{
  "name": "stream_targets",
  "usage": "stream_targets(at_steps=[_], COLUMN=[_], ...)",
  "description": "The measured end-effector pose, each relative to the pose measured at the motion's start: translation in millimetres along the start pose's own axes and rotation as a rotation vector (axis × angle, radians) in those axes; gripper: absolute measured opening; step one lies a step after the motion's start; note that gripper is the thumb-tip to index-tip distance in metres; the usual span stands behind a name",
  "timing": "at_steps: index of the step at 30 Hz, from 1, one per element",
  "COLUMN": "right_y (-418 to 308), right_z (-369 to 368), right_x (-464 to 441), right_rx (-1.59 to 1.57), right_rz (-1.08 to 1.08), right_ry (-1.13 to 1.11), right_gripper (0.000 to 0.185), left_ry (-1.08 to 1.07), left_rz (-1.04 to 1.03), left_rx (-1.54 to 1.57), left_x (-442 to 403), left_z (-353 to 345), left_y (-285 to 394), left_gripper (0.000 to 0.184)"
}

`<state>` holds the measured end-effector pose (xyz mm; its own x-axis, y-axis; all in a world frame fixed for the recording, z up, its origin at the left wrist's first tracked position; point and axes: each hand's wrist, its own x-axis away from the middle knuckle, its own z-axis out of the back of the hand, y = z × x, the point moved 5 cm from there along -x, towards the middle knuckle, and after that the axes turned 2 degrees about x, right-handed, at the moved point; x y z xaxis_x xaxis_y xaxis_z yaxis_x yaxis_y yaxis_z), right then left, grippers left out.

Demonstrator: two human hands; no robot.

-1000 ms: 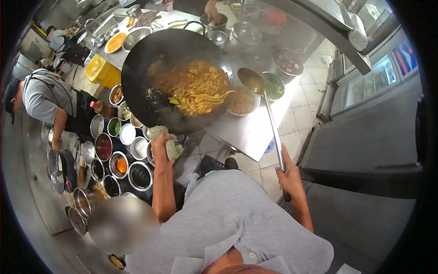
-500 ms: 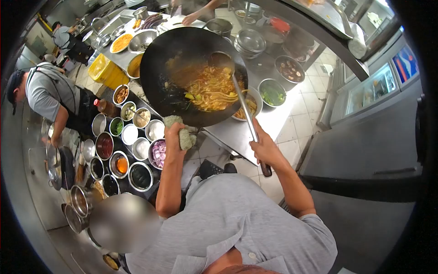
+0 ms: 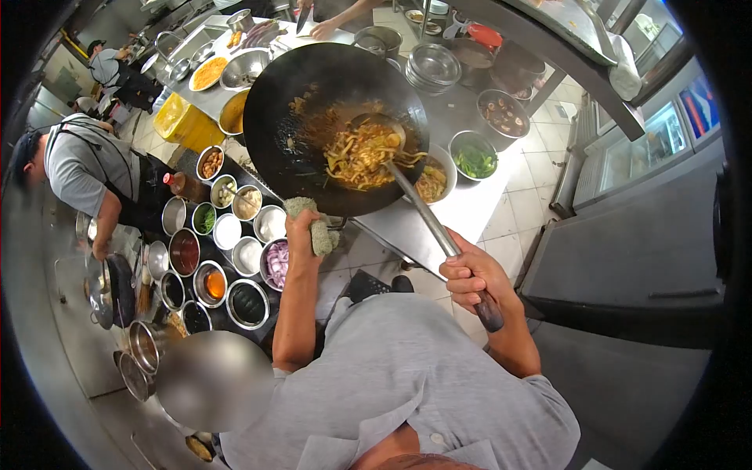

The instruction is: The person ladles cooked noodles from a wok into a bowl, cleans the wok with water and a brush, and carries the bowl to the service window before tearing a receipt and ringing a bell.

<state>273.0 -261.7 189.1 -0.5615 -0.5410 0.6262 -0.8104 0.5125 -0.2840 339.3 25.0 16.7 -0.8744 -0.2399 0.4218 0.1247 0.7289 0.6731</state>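
Observation:
A dark wok (image 3: 274, 168) is tilted over the edge of the steel counter, with saucy noodles (image 3: 356, 160) gathered toward its right side. My left hand (image 3: 301, 233) is closed on the wok's handle through a folded greenish cloth (image 3: 322, 237). In my right hand (image 3: 478, 276) is a long-handled ladle (image 3: 423, 207), fingers wrapped round the handle near its wooden end. The ladle's bowl lies among the noodles and is partly covered by them. Just right of the wok, partly hidden beneath its rim, stands a bowl (image 3: 452, 174) holding some of the same-looking food.
Containers of sauces and seasonings, with one of chopped red onion (image 3: 276, 264), crowd the left. Greens (image 3: 475, 161) and a mushroom pot (image 3: 503, 115) stand at right. A co-worker (image 3: 98, 168) bends at far left; another person's hands (image 3: 323, 30) work at the back counter. A shelf (image 3: 564, 59) overhangs the right.
The ladle has turned and scooped into the noodles, its handle swinging nearer to me. My right hand has moved slightly right and rolled over. The noodles are bunched closer together.

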Motion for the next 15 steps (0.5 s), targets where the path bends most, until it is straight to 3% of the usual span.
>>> stream_targets(at_steps=[9, 13, 15], right_y=[-7.8, -1.8, 2.8], right_z=[20.0, 34.3, 44.2], right_x=[57.0, 66.1, 66.1], right_rx=[0.178, 0.232, 0.391], right_rz=[0.194, 0.251, 0.248], right_ry=[0.213, 0.260, 0.399], right_gripper=[0.075, 0.078, 0.082], left_ry=[0.036, 0.009, 0.003], left_rz=[-0.084, -0.087, -0.098], left_rx=[-0.112, -0.071, -0.081], left_x=[-9.5, -26.9, -23.4], left_z=[-8.0, 3.3, -6.0], left_y=[11.2, 4.9, 11.5], left_gripper=[0.016, 0.016, 0.021])
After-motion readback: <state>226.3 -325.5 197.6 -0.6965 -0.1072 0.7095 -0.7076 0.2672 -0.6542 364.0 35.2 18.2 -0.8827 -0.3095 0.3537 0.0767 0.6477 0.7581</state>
